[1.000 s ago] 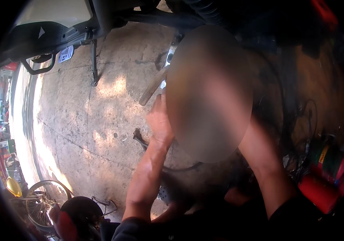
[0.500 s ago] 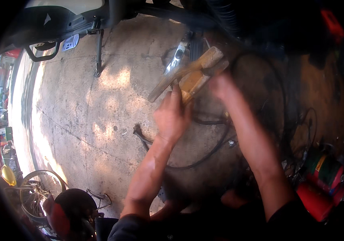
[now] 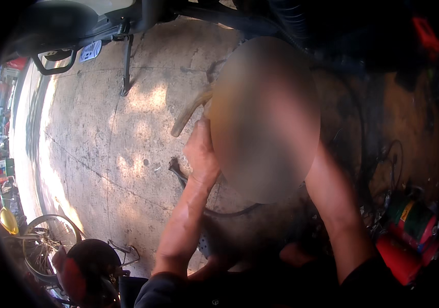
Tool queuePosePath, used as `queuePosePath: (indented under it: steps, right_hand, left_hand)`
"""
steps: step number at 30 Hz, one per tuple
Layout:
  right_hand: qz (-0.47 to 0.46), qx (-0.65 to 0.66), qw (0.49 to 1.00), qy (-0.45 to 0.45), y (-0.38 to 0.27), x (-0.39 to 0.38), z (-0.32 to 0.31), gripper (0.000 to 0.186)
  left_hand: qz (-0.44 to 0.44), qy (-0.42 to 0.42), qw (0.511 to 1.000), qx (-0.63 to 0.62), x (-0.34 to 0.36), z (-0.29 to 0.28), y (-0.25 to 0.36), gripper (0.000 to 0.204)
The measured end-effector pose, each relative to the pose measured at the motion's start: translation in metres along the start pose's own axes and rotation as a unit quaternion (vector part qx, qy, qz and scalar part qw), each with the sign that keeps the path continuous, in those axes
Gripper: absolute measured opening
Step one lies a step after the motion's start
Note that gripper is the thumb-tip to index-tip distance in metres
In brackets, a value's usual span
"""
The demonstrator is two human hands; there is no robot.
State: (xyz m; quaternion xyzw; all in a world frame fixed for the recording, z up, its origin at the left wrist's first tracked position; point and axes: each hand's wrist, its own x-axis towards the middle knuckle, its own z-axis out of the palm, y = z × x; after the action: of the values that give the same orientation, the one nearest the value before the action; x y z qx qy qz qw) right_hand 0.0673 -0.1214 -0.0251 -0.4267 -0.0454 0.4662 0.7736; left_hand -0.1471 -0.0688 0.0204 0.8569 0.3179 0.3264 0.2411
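A curved yellow-brown part (image 3: pixel 191 114), worn grey toward its end, sticks out to the left above my left hand (image 3: pixel 202 154). That hand is closed on it, with its fingertips running under a large blurred oval. Most of the part is hidden by this blur. My right forearm reaches up from the lower right into the same oval, so my right hand and its fingers cannot be seen. Below my hands, a dark hose (image 3: pixel 229 211) curves over the concrete floor (image 3: pixel 101 143).
A parked motorcycle's side stand (image 3: pixel 126 64) meets the floor at upper left. A spoked wheel (image 3: pixel 50 244) and a dark round seat-like shape (image 3: pixel 96 262) are at lower left. Red and green objects (image 3: pixel 409 231) lie at lower right, near a thin cable (image 3: pixel 396 159).
My left hand has shifted slightly left and down, and the curved part's end has moved with it. The blurred oval now covers my right hand and the shiny metal piece beyond, both visible before.
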Motion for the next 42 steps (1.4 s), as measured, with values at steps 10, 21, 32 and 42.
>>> queuePosePath:
  steps: [10,21,32,42]
  right_hand:
    - [0.023,-0.064,0.996,0.056,-0.002,0.002,0.014,0.017]
    - [0.024,-0.106,0.990,0.092,-0.010,-0.002,0.013,0.014]
    - [0.160,-0.224,0.960,0.055,-0.049,-0.005,0.045,0.022]
    - [0.148,-0.229,0.960,0.061,-0.052,-0.007,0.036,0.024]
  left_hand:
    - [-0.075,-0.048,0.943,0.321,0.005,-0.043,-0.140,0.050]
    - [0.022,0.045,0.984,0.168,-0.079,0.011,-0.091,0.027]
    - [-0.134,-0.155,0.978,0.025,0.083,0.088,-0.055,0.068]
    - [-0.137,-0.141,0.980,-0.009,0.077,0.102,-0.053,0.040]
